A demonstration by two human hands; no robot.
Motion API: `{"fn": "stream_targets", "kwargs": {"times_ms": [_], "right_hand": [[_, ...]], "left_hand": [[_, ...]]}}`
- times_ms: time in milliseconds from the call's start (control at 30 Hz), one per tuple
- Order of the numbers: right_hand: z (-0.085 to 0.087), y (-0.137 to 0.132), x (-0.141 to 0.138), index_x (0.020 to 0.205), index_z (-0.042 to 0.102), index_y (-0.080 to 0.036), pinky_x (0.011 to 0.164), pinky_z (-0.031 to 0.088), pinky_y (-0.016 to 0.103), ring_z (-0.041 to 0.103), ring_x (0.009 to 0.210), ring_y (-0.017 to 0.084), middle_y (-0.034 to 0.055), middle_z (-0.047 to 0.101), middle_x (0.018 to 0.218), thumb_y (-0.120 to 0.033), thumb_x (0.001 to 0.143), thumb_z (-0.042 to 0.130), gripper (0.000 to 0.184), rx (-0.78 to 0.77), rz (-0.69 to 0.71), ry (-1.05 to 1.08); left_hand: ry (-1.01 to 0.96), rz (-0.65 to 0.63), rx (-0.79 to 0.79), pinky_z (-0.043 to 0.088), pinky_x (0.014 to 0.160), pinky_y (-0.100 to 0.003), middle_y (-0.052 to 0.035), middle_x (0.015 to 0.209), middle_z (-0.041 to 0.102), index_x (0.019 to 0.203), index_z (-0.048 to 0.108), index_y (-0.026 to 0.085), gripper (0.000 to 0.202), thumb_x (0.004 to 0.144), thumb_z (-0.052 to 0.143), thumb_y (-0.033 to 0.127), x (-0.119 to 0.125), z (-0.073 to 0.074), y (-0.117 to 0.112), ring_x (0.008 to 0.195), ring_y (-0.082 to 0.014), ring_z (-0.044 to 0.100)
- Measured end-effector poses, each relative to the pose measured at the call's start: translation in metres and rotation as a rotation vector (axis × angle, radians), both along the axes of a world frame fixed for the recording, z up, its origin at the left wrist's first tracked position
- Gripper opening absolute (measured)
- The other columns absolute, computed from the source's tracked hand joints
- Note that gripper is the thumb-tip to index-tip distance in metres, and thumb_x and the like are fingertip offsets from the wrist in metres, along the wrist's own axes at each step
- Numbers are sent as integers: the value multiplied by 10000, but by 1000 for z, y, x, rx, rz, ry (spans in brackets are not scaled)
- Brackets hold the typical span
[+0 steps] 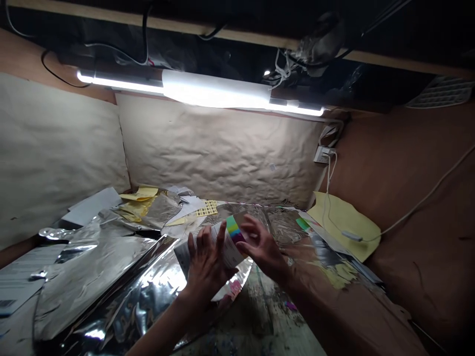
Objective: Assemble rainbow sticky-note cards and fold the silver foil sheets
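Note:
A white printed carton (pixel 230 251) with small text and green, yellow, blue and purple bands lies tilted between my hands. Across its face, my left hand (pixel 208 259) grips it with fingers spread and thumb toward the lower edge. My right hand (pixel 261 244) has its thumb and curled fingers at the banded end, touching it. Part of the carton is hidden behind my fingers. Under and to the left of it spreads shiny silver film (pixel 148 282), which reflects the lamp.
Yellow paper scraps (pixel 139 205) and white sheets (pixel 92 205) lie at the back left. A yellow sheet (pixel 341 222) leans at the right beneath a white cable (pixel 419 210). A tube lamp (pixel 122 84) hangs low across the back, with a wall socket (pixel 324 154) to its right.

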State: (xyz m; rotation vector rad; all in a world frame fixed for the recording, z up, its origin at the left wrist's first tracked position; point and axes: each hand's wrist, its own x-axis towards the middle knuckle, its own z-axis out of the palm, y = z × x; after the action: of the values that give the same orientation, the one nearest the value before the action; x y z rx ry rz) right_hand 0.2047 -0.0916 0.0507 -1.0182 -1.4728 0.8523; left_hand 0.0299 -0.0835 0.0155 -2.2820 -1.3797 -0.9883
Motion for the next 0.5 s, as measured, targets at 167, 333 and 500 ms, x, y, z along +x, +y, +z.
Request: {"fn": "stream_targets", "kwargs": {"times_ms": [167,333,500], "right_hand": [[-3,-11,-1,1547,214,-239,968,510,447,569,1228,312,165,520,1421,-400,717,821,1041,134,-260,302],[17,-13,13,1026,760,-128,674,545,313,688,810,247,68,757,835,-311,720,825,362,47,-25,236],[37,-12,15,882,802,-162,680,531,291,680,722,190,40,766,802,-297,662,862,265,-87,169,155]], "left_hand": [[-264,-64,-25,113,1107,-689,-261,1474,303,1557,-83,207,1463,510,836,654,17,3,-13,1376,-451,286],[-600,-408,-310,446,993,-507,-189,1347,525,1562,83,220,1179,681,788,561,9,34,-9,1229,-365,529],[-839,-868,-783,528,709,-284,-80,968,726,1194,657,150,477,780,755,365,-6,69,20,856,-235,681]]}}
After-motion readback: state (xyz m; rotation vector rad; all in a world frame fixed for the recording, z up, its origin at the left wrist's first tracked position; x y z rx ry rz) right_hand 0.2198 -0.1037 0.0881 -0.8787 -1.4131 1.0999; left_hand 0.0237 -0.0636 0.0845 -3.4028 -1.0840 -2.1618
